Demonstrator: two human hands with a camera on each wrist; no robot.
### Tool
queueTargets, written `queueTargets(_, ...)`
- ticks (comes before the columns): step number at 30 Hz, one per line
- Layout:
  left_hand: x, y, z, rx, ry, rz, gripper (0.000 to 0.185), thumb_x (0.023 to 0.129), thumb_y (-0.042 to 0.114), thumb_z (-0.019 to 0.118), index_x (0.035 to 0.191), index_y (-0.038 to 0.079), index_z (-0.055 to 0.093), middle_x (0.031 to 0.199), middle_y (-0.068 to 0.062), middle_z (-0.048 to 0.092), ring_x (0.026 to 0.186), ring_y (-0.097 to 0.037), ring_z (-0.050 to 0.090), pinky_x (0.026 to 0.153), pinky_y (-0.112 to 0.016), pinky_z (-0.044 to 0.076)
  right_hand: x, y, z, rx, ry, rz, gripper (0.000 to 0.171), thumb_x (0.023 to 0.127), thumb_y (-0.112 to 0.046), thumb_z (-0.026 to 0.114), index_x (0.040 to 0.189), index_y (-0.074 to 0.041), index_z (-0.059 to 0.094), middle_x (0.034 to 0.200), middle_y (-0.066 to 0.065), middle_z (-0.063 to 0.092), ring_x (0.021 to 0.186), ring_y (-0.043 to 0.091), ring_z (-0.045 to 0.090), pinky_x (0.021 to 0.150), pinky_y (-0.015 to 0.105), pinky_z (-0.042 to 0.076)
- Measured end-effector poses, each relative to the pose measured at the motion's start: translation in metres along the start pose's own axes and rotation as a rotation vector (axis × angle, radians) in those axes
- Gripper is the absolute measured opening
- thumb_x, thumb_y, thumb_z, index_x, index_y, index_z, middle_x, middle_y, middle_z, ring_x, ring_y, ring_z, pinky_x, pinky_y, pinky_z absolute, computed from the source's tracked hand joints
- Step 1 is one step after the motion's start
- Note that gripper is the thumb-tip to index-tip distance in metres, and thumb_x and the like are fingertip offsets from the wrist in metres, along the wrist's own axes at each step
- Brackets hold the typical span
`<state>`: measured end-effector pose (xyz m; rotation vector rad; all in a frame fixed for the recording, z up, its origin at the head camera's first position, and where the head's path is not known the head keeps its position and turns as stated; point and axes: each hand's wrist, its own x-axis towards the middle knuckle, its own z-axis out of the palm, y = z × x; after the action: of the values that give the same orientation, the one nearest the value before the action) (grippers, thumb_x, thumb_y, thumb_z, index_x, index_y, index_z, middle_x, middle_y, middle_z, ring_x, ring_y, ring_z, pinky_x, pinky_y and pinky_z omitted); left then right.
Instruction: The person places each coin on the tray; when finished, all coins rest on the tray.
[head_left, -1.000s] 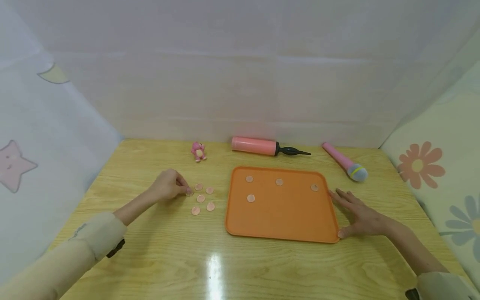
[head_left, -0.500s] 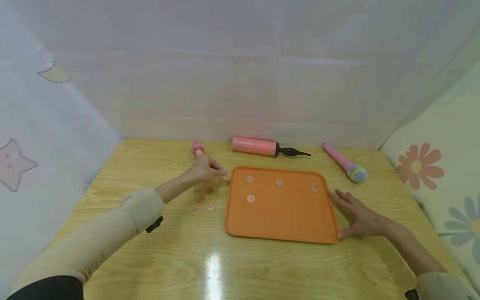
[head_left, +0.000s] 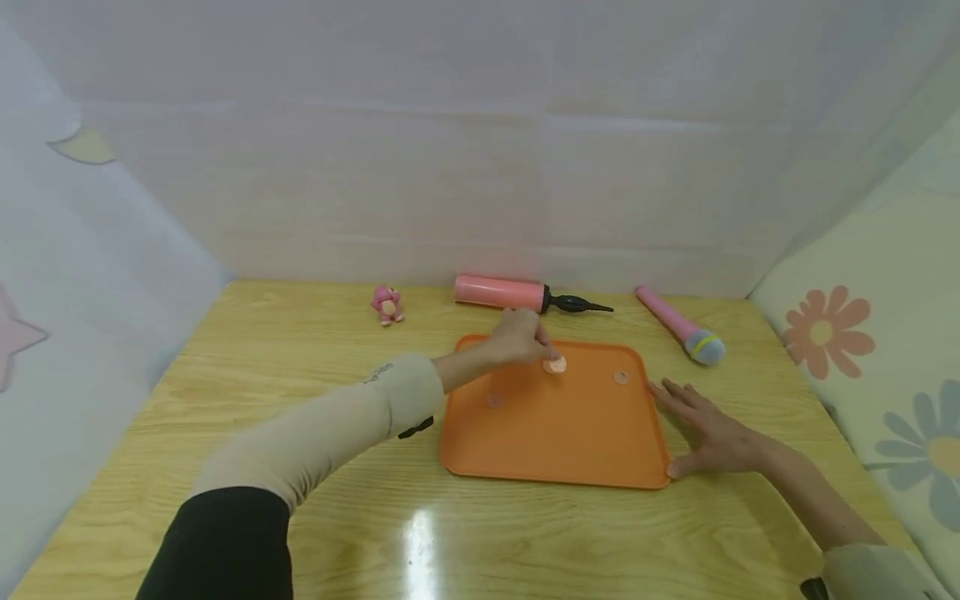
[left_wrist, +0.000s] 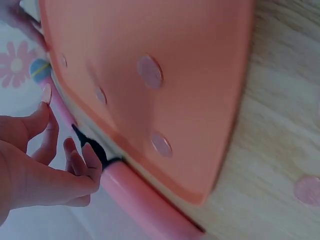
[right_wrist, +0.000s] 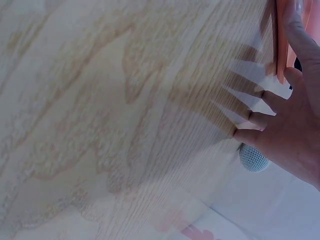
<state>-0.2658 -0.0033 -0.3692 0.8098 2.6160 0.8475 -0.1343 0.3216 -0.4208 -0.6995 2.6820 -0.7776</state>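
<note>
Left hand arrives over the tray with a disc

The left hand (head_left: 517,335), which was at the loose discs left of centre a second ago, now pinches a pink disc (head_left: 555,365) above the orange tray (head_left: 562,450) mid-frame; the right hand (head_left: 712,433) stays flat and relaxed, steadying the tray's right edge.

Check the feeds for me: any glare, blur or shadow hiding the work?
Head view: lamp glare on the bare table near the front edge, tray sharp. Left wrist view: soft, motion-blurred. Right wrist view: finger shadows of the right hand streak the wood.
</note>
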Motion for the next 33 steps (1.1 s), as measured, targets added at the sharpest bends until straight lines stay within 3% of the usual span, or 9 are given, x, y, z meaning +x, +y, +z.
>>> queueTargets(1,0.001,0.003,0.004,0.019,-0.015,0.008,0.025,0.089,0.025,0.074,0.071,0.009,0.077,0.065,0.005,0.067,0.07,-0.011,0.052,0.104,-0.037,0.029,0.0,0.0,0.0,-0.002,0.001,-0.004,0.117,0.068,-0.034,0.088,0.157,-0.01,0.016,0.151,0.04,0.011,0.13,0.07,0.004,0.087,0.084,0.015)
queueTargets(4,0.003,0.004,0.017,0.035,-0.049,-0.003,0.017,0.088,0.02,0.074,0.074,0.014,0.079,0.072,0.01,0.07,0.087,-0.015,0.053,0.098,-0.036,0.03,0.002,-0.001,0.0,-0.008,0.004,-0.018,0.117,0.069,-0.034,0.088,0.157,-0.01,0.015,0.15,0.041,0.011,0.129,0.07,0.005,0.087,0.084,0.015)
queueTargets(8,0.002,0.0,0.027,0.031,-0.067,-0.036,0.021,0.088,0.016,0.073,0.067,0.01,0.075,0.075,0.01,0.07,0.088,-0.02,0.042,0.083,-0.032,0.03,0.004,-0.004,-0.002,-0.017,0.003,-0.02,0.117,0.069,-0.036,0.088,0.157,-0.01,0.015,0.15,0.041,0.011,0.129,0.071,0.006,0.087,0.084,0.015)
queueTargets(13,0.0,-0.004,0.032,0.068,-0.032,-0.066,0.03,0.087,0.021,0.075,0.06,0.009,0.069,0.077,0.004,0.063,0.093,-0.023,0.042,0.075,-0.03,0.035,0.006,-0.005,-0.006,-0.028,0.002,-0.013,0.118,0.069,-0.037,0.087,0.156,-0.008,0.014,0.15,0.042,0.011,0.128,0.071,0.006,0.088,0.084,0.015)
queueTargets(17,0.0,-0.008,0.035,0.123,-0.025,-0.04,0.027,0.086,0.023,0.076,0.062,0.011,0.072,0.074,0.003,0.062,0.097,-0.023,0.048,0.093,-0.034,0.037,0.006,-0.003,-0.006,-0.028,0.0,-0.016,0.118,0.069,-0.037,0.088,0.156,-0.006,0.015,0.15,0.042,0.01,0.129,0.07,0.005,0.089,0.083,0.014)
queueTargets(21,0.001,-0.012,0.039,0.116,-0.04,-0.01,0.023,0.084,0.027,0.078,0.066,0.013,0.075,0.067,0.007,0.064,0.097,-0.021,0.055,0.112,-0.041,0.023,0.005,-0.002,-0.005,-0.01,-0.003,-0.008,0.117,0.069,-0.036,0.088,0.156,-0.005,0.015,0.151,0.041,0.009,0.13,0.07,0.004,0.089,0.083,0.014)
queueTargets(29,0.0,-0.013,0.044,0.063,-0.035,-0.013,0.021,0.083,0.026,0.08,0.067,0.014,0.075,0.07,0.009,0.065,0.087,-0.019,0.052,0.1,-0.038,0.034,0.003,0.002,-0.001,0.002,0.002,-0.01,0.117,0.069,-0.035,0.088,0.155,-0.005,0.016,0.15,0.041,0.01,0.129,0.07,0.004,0.088,0.084,0.014)
queueTargets(33,0.001,-0.012,0.048,0.074,-0.028,0.019,0.02,0.083,0.023,0.079,0.067,0.015,0.072,0.07,0.008,0.062,0.089,-0.02,0.054,0.105,-0.039,0.033,0.001,0.003,0.001,0.008,0.005,-0.011,0.116,0.069,-0.035,0.088,0.155,-0.004,0.016,0.15,0.041,0.01,0.129,0.07,0.004,0.087,0.084,0.014)
